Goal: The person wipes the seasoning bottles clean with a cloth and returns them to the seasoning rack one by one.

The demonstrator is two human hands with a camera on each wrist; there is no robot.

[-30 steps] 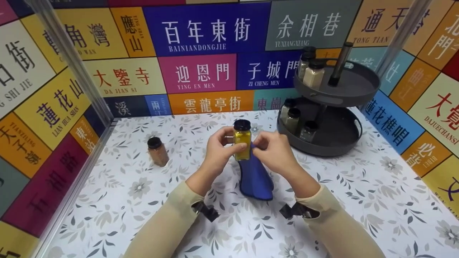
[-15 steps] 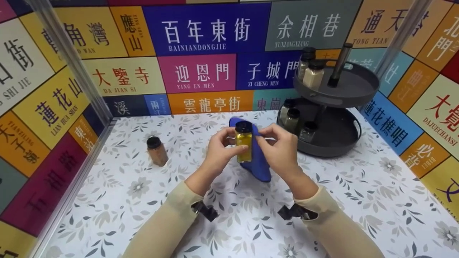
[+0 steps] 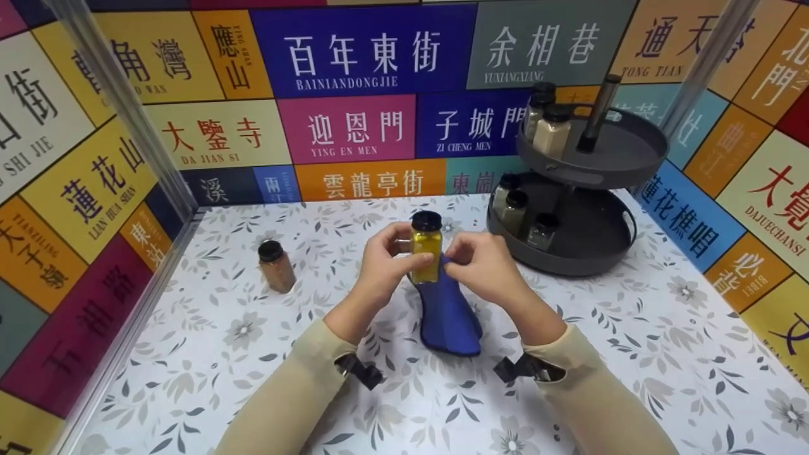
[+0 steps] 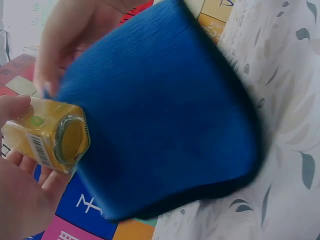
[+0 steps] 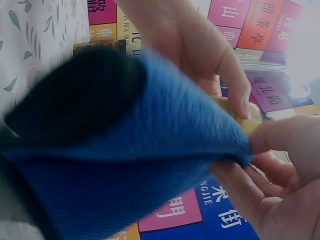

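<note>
My left hand point(image 3: 387, 259) grips a small square glass jar point(image 3: 427, 253) with a black lid and yellow contents, held upright above the table. In the left wrist view the jar point(image 4: 47, 134) shows its base and a barcode label. Beside it my right hand point(image 3: 483, 265) pinches a blue cloth point(image 3: 449, 316) with a dark edge between thumb and fingers. The cloth hangs down below the jar. Seen from the right wrist, the folded cloth point(image 5: 150, 145) hides most of the jar, and the right fingers point(image 5: 240, 185) bunch its corner.
A jar of brown powder point(image 3: 277, 268) with a black lid stands on the floral tabletop point(image 3: 246, 354) at left. At back right is a dark two-tier round rack point(image 3: 588, 262) bearing several black-lidded jars. Colourful sign-printed panels point(image 3: 363, 129) wall the table's back and sides.
The cloth swung up behind the jar half a second ago, with the right hand slightly raised. Now the hand is lower and the cloth hangs down again. The left hand keeps its grip on the jar.
</note>
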